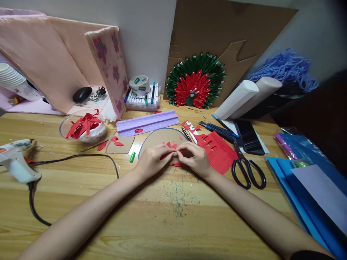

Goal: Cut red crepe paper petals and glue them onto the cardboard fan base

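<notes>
My left hand (152, 156) and my right hand (195, 157) meet over a round cardboard disc (155, 140) with a blue edge. Fingertips of both hands pinch a small red paper petal, mostly hidden by the fingers. Other red petals (171, 144) show just behind the fingertips, and one more petal (177, 164) lies below them. To the right of my right hand is a red crepe paper sheet (223, 157) with cut-outs along its upper side. Black-handled scissors (248, 169) rest beside that sheet.
A glue gun (20, 162) with its cord lies at left, near a clear bowl (63, 131) of red scraps. Purple crepe paper (151, 121), a cardboard piece (125, 145) and a green cap (132, 156) lie around the disc. A phone (249, 137) and blue folders (287, 180) are at right.
</notes>
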A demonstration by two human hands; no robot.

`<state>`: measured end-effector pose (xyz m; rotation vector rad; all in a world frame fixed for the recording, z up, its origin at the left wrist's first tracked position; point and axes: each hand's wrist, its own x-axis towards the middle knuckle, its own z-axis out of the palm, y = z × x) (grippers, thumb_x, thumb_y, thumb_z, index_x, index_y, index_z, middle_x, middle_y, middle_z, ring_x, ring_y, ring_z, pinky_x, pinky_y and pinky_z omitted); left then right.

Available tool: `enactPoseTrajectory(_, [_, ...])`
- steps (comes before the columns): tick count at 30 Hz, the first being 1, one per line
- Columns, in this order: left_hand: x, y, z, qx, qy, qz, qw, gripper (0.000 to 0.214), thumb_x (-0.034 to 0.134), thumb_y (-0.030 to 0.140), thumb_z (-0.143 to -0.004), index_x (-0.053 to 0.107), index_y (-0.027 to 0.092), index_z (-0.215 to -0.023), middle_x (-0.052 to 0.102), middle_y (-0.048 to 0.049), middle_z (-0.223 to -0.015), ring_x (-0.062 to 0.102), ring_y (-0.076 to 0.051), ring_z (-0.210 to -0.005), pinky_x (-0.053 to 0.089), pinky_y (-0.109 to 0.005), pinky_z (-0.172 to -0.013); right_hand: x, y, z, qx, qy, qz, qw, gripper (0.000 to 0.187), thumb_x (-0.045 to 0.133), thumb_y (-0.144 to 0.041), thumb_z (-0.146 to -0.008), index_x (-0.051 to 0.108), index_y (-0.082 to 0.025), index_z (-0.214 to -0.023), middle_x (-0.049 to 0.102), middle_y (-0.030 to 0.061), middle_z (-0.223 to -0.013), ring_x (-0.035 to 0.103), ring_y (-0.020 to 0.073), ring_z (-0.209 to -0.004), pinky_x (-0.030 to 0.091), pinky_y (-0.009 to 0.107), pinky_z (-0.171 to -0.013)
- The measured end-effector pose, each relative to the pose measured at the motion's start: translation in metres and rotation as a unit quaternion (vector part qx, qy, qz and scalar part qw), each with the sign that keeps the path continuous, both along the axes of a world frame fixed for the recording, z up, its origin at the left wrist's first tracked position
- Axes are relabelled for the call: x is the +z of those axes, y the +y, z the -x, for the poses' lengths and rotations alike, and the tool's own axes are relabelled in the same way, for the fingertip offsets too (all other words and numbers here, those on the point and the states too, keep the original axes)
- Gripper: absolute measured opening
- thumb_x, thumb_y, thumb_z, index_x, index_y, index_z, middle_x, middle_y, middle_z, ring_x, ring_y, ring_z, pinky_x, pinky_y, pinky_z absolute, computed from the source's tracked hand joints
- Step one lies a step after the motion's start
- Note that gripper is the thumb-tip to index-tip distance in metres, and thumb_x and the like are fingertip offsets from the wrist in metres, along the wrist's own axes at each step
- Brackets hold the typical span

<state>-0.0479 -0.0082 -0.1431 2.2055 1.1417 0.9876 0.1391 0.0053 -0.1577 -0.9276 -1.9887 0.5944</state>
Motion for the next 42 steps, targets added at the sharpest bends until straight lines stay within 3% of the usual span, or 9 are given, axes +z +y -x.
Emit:
enactPoseTrajectory(4, [-0.0047,-0.0003,-0.0006,0.008,0.051,-0.090,0.995,0.015,0.054,0.017,-0.084,0.068,0.011,-0.087,0.069,-0.0087,-0.077,0.063,-0.016,-0.069,0.050,-0.028,-0.066,-0.0005,0.0002,-0.0003,0.001,-0.002,0.013,1.000,0.010,0.059,-0.011,-0.077,0.061,-0.019,-0.082,0.063,0.0036,-0.077,0.060,0.0147,-0.071,0.050,0.027,-0.063])
enactPoseTrajectory(8, [-0.0070,-0.0005,-0.0011,0.018,0.069,-0.119,0.990,0.012,0.054,0.015,-0.083,0.066,0.012,-0.082,0.068,-0.0070,-0.074,0.062,-0.015,-0.068,0.050,-0.028,-0.065,0.0002,-0.0001,0.0002,0.001,0.001,0.010,1.000,0.010,0.059,-0.011,-0.077,0.061,-0.019,-0.082,0.064,0.0032,-0.076,0.060,0.0148,-0.070,0.050,0.028,-0.064])
enactPoseTrajectory(16, [-0.0073,-0.0026,-0.0034,0.027,0.059,-0.122,0.990,0.013,0.055,0.015,-0.080,0.062,0.013,-0.070,0.062,-0.0034,-0.061,0.055,-0.012,-0.056,0.043,-0.024,-0.055,0.0017,-0.0020,0.0011,0.023,0.001,-0.008,1.000,0.007,0.063,-0.016,-0.077,0.064,-0.019,-0.083,0.066,0.0044,-0.078,0.062,0.0145,-0.069,0.051,0.027,-0.062])
enactPoseTrajectory(32, [-0.0078,-0.0016,-0.0051,0.047,0.057,-0.064,0.995,0.010,0.056,0.016,-0.078,0.061,0.015,-0.069,0.062,-0.0020,-0.063,0.053,-0.011,-0.055,0.040,-0.023,-0.054,-0.0016,0.0004,-0.0008,0.016,-0.012,0.006,1.000,0.010,0.057,-0.014,-0.078,0.066,-0.020,-0.079,0.068,0.0034,-0.073,0.063,0.0151,-0.065,0.051,0.028,-0.060])
enactPoseTrajectory(42, [-0.0035,-0.0015,-0.0016,0.094,0.067,-0.070,0.991,0.013,0.057,0.019,-0.080,0.064,0.016,-0.069,0.063,-0.0011,-0.063,0.055,-0.011,-0.056,0.039,-0.023,-0.054,-0.0066,0.0008,0.0012,-0.008,0.114,0.178,0.977,0.014,0.061,-0.022,-0.078,0.055,-0.021,-0.090,0.064,0.0022,-0.082,0.066,0.0146,-0.072,0.056,0.025,-0.062])
